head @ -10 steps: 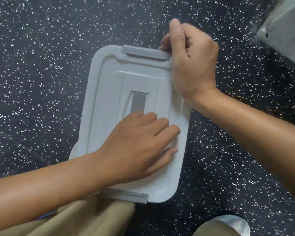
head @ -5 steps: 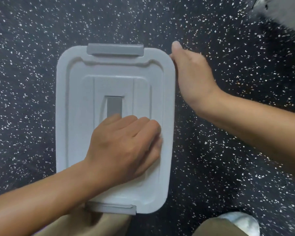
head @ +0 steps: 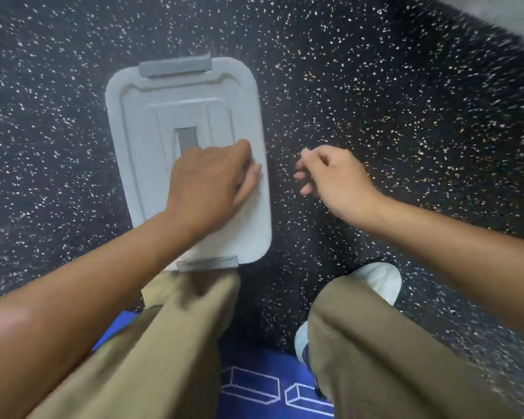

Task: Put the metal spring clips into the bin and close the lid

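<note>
A white plastic bin stands on the dark speckled floor with its white lid (head: 152, 125) lying flat on top. Grey latches sit at the lid's far end (head: 176, 68) and near end (head: 208, 263). My left hand (head: 209, 182) rests palm down on the lid's right half, over the grey centre handle (head: 187, 140). My right hand (head: 333, 176) hovers to the right of the bin, off it, fingers loosely curled and holding nothing. No spring clips are in view; the bin's inside is hidden by the lid.
My knees in tan trousers (head: 179, 343) fill the lower part, the left knee touching the bin's near end. A white shoe (head: 381, 281) stands on the floor at the right. A blue patterned mat (head: 254, 385) lies below. A grey object (head: 502, 10) shows top right.
My right hand has let go of the lid's far right corner and pulled back to the right of the bin. The view has drawn back, showing my knees. My left hand stays on the lid.
</note>
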The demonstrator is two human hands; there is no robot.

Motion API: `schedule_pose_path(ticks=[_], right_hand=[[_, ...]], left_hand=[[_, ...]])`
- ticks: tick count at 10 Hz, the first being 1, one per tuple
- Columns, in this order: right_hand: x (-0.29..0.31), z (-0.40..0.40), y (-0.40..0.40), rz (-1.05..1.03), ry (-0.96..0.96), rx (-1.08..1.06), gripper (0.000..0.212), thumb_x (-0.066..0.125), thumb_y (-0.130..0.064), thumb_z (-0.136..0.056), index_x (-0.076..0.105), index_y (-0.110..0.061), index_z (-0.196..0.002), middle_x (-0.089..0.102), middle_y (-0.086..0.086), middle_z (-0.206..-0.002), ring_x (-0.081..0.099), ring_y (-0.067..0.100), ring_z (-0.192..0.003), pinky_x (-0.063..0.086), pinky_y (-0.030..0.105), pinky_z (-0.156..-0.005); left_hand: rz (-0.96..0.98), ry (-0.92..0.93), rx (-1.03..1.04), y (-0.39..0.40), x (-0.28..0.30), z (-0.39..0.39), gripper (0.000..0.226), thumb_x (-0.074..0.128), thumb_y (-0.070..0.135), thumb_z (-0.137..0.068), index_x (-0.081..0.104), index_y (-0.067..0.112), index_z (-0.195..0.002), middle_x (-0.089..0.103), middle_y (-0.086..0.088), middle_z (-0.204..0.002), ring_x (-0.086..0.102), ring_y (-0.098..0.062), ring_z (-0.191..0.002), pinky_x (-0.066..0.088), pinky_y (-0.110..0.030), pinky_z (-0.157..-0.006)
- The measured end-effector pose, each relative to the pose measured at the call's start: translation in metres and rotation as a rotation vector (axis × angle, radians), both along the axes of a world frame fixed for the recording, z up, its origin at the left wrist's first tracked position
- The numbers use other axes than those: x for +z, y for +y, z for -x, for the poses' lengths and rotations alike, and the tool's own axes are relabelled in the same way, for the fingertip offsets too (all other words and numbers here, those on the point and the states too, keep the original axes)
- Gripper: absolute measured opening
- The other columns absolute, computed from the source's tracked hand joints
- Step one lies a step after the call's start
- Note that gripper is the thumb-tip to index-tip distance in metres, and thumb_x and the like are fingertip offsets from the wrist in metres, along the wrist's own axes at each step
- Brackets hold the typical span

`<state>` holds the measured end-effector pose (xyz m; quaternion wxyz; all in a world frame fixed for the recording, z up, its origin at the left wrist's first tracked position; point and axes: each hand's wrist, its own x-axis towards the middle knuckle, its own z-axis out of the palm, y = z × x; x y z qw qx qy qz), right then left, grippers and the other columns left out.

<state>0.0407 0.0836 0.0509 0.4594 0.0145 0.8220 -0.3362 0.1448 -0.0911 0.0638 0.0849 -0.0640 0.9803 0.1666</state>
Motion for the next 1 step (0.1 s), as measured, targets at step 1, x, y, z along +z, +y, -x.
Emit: schedule_pose_path(ticks=[1], right_hand=[[0.0295, 0.0002, 0.0000, -0.012, -0.011, -0.094, 0.035, 0.045, -0.038, -0.103, 0.068, -0.011, -0.099, 0.074, -0.002, -0.093, 0.067, 0.014, -0.063, 0.053, 0.034, -0.067]], left_hand=[[-0.063, -0.212, 0.006, 0.0001, 0.0218, 0.0131, 0.036, 0.041, 0.045, -0.101, 0.055, 0.013, -0.090, 0.061, -0.001, -0.073, 0.056, -0.030, -0.063, 0.033, -0.034, -0.051]])
